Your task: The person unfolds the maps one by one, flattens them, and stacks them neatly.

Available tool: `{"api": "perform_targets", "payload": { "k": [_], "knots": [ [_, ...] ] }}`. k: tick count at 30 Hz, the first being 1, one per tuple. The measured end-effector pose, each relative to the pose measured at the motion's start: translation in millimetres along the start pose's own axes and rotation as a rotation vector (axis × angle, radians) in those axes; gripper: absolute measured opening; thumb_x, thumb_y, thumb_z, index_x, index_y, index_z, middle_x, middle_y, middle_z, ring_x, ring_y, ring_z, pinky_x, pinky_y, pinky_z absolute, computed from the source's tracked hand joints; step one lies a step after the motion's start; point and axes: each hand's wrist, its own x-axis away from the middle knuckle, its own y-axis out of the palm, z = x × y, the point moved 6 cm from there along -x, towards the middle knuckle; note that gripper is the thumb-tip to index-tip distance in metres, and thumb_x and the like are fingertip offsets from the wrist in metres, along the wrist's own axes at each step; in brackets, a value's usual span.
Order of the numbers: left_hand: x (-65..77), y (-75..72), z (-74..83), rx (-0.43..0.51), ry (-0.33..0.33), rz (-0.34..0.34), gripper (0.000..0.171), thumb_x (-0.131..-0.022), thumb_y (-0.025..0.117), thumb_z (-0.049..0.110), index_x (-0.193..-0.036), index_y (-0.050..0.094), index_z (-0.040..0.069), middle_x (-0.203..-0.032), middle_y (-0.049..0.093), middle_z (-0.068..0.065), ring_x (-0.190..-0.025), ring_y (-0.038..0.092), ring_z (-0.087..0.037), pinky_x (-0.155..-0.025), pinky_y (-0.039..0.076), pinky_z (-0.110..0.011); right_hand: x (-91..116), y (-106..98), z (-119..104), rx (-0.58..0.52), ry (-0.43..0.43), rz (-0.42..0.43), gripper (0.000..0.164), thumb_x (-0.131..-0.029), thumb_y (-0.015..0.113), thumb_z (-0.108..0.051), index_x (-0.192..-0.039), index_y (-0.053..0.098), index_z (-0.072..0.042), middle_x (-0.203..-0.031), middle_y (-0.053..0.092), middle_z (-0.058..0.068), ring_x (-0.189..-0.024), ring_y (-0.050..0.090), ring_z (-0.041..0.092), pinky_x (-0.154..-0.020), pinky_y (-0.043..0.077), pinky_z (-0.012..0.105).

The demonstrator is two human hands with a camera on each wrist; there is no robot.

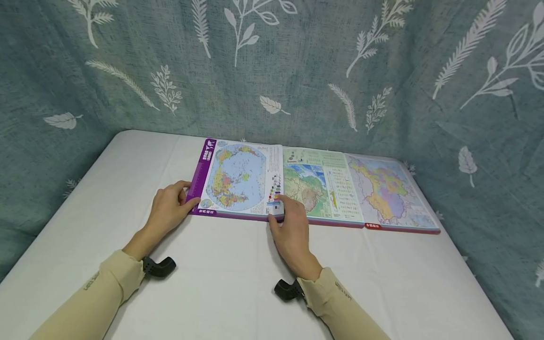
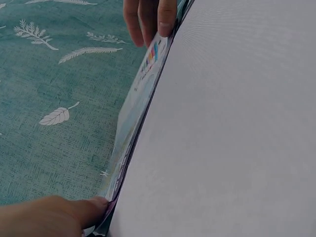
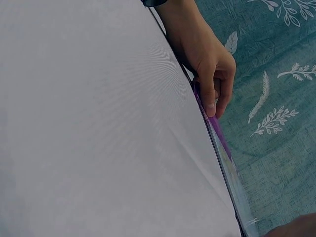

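Note:
A world map sheet (image 1: pixel 238 179) with a purple left border lies at the left end of a row of maps on the table. My left hand (image 1: pixel 167 205) grips its left edge, thumb on the purple border (image 3: pixel 224 140) and fingers at the side. Near the front right corner, my right hand (image 1: pixel 293 231) holds the same map, with its thumb at the front edge and a finger over the printed legend. Beside it lies a green relief map (image 1: pixel 308 189), partly behind the right hand. A political map (image 1: pixel 384 191) with a red label lies at the right end.
The maps lie on a white-covered table (image 1: pixel 212 293), towards its back edge. A blue-green curtain (image 1: pixel 297 85) with white leaf prints hangs behind and at the sides. Black wrist cameras (image 1: pixel 159 267) sit by both cuffs.

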Motion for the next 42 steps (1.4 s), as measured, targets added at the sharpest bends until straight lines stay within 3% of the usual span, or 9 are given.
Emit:
{"api": "perform_targets", "payload": {
  "k": [7, 10, 15, 33, 42],
  "knots": [
    [-0.4, 0.4, -1.4, 0.003, 0.006, 0.002, 0.044, -0.092, 0.083, 0.017, -0.127, 0.069, -0.005, -0.066, 0.052, -0.004, -0.063, 0.043, -0.018, -0.065, 0.033, -0.035, 0.5, 1.6, 13.4, -0.282, 0.176, 0.010, 0.069, -0.089, 0.082, -0.003, -0.149, 0.048, 0.000, -0.122, 0.063, 0.018, -0.096, 0.067, 0.026, -0.080, 0.058, 0.034],
    [-0.7, 0.6, -1.7, 0.000, 0.009, 0.001, 0.043, -0.092, 0.083, 0.017, -0.126, 0.069, -0.006, -0.066, 0.052, -0.004, -0.062, 0.043, -0.018, -0.065, 0.033, -0.035, -0.6, 1.9, 16.6, -0.295, 0.216, -0.015, 0.070, -0.091, 0.082, -0.007, -0.151, 0.048, 0.000, -0.110, 0.067, 0.017, -0.085, 0.067, 0.022, -0.075, 0.055, 0.029],
    [-1.6, 1.1, -1.2, -0.005, 0.004, 0.002, 0.042, -0.093, 0.081, 0.016, -0.127, 0.068, -0.006, -0.067, 0.053, -0.005, -0.062, 0.044, -0.018, -0.065, 0.033, -0.035, -4.6, 2.9, 19.2, -0.247, 0.195, -0.047, 0.066, -0.092, 0.082, -0.010, -0.150, 0.052, -0.002, -0.096, 0.066, 0.014, -0.072, 0.063, 0.016, -0.068, 0.051, 0.025],
    [2.2, 3.0, -2.4, 0.007, -0.016, -0.002, 0.039, -0.096, 0.077, 0.012, -0.129, 0.067, -0.006, -0.068, 0.056, -0.005, -0.063, 0.045, -0.020, -0.072, 0.033, -0.037, -6.7, 1.7, 29.4, -0.346, 0.209, -0.060, 0.064, -0.094, 0.079, -0.010, -0.151, 0.050, -0.006, -0.092, 0.066, 0.010, -0.071, 0.060, 0.012, -0.066, 0.049, 0.019],
    [0.4, 5.1, -2.9, 0.005, -0.015, -0.014, 0.040, -0.096, 0.078, 0.012, -0.130, 0.066, -0.007, -0.066, 0.057, -0.004, -0.062, 0.046, -0.020, -0.074, 0.033, -0.038, -11.0, -10.8, 37.8, -0.408, 0.194, -0.023, 0.059, -0.095, 0.078, -0.006, -0.148, 0.052, -0.008, -0.097, 0.068, 0.012, -0.077, 0.065, 0.016, -0.068, 0.051, 0.019]
  ]
}}
